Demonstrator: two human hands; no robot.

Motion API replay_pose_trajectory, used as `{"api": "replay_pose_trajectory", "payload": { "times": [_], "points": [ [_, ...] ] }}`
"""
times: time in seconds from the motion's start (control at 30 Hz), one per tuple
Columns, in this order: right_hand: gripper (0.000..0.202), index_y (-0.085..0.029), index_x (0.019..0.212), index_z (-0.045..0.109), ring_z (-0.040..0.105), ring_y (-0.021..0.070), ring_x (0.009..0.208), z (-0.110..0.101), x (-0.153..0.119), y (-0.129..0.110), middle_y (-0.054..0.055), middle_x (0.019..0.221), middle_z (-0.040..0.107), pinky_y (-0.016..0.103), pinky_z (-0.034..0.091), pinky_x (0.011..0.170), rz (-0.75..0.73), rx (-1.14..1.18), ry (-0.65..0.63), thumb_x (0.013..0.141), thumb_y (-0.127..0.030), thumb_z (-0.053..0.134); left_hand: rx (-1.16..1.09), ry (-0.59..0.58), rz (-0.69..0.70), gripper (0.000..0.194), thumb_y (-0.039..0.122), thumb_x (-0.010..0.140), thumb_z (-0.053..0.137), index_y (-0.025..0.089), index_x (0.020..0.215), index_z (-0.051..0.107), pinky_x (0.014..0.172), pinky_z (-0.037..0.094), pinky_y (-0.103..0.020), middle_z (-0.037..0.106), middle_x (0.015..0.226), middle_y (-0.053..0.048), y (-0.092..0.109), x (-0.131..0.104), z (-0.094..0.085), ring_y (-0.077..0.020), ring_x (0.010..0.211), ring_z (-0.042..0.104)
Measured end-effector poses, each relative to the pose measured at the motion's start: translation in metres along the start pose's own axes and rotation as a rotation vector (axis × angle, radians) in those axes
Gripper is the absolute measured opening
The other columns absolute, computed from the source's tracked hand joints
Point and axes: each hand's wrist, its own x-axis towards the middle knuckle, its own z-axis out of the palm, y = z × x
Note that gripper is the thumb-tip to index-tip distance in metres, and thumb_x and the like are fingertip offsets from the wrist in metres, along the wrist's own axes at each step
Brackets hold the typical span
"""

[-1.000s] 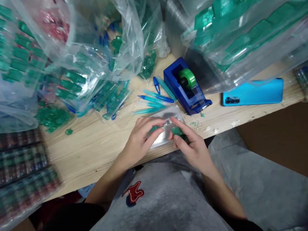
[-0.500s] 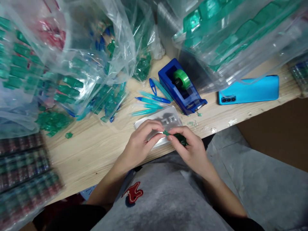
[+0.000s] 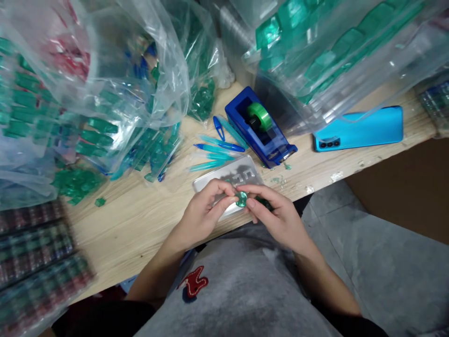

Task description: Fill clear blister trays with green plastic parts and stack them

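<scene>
Pinched between my left hand [image 3: 205, 210] and my right hand [image 3: 278, 213] is a small shiny green translucent piece [image 3: 241, 199], rounded in outline. Thumb and fingertips of each hand are closed on its edges. A darker green thing [image 3: 264, 202] shows in the curl of my right fingers, mostly hidden. Below both hands lies a shallow silvery tray [image 3: 250, 164] with moulded recesses, partly covered by them.
Behind the tray are several turquoise and blue pen-like parts [image 3: 213, 154]. A blue tape dispenser [image 3: 259, 128] with green tape stands right of them. A blue phone [image 3: 365, 131] lies farther right. Plastic bags [image 3: 140, 84] of green pieces crowd the left; a loose green pile [image 3: 75, 182] lies there.
The green piece has turned and now shows a broad, shiny face between my fingertips instead of a narrow edge. My view has shifted slightly; both hands stay above the tray.
</scene>
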Motion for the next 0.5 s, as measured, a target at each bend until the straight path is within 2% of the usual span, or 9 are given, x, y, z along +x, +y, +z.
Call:
{"api": "replay_pose_trajectory", "payload": {
  "times": [0.13, 0.23, 0.33, 0.5],
  "points": [
    [0.008, -0.022, 0.094, 0.061, 0.046, 0.0056, 0.047, 0.000, 0.005, 0.002, -0.005, 0.068, 0.057, 0.020, 0.038, 0.045, 0.108, 0.264, -0.094, 0.089, -0.026, 0.057, -0.179, 0.003, -0.096, 0.013, 0.030, 0.088, 0.062, 0.021, 0.081, 0.056, 0.073, 0.045, -0.026, 0.060, 0.083, 0.000, 0.002, 0.002, 0.001, -0.0135, 0.080, 0.058],
    [0.003, -0.021, 0.086, 0.056, 0.045, 0.0056, 0.048, 0.000, 0.008, 0.003, -0.006, 0.065, 0.054, 0.020, 0.037, 0.046, 0.108, 0.234, -0.080, 0.087, -0.024, 0.057, -0.204, -0.020, -0.184, 0.015, 0.034, 0.087, 0.062, 0.021, 0.081, 0.057, 0.070, 0.044, -0.027, 0.061, 0.082, -0.001, 0.003, 0.003, 0.003, -0.0147, 0.078, 0.057],
    [0.003, -0.021, 0.085, 0.054, 0.045, 0.0054, 0.049, 0.000, 0.010, 0.003, -0.006, 0.067, 0.054, 0.020, 0.038, 0.049, 0.073, 0.117, -0.058, 0.085, -0.020, 0.057, -0.068, 0.021, -0.189, 0.011, 0.032, 0.088, 0.061, 0.022, 0.083, 0.059, 0.073, 0.042, -0.030, 0.062, 0.083, -0.001, 0.002, 0.001, 0.005, -0.0171, 0.082, 0.056],
    [0.005, -0.021, 0.078, 0.052, 0.041, 0.0068, 0.047, 0.003, 0.011, 0.005, -0.007, 0.062, 0.049, 0.022, 0.035, 0.048, 0.128, -0.008, 0.004, 0.082, -0.023, 0.053, 0.198, 0.070, -0.103, 0.007, 0.025, 0.089, 0.058, 0.024, 0.083, 0.059, 0.083, 0.037, -0.036, 0.065, 0.085, 0.000, 0.001, 0.001, 0.008, -0.0196, 0.088, 0.055]
  ]
}}
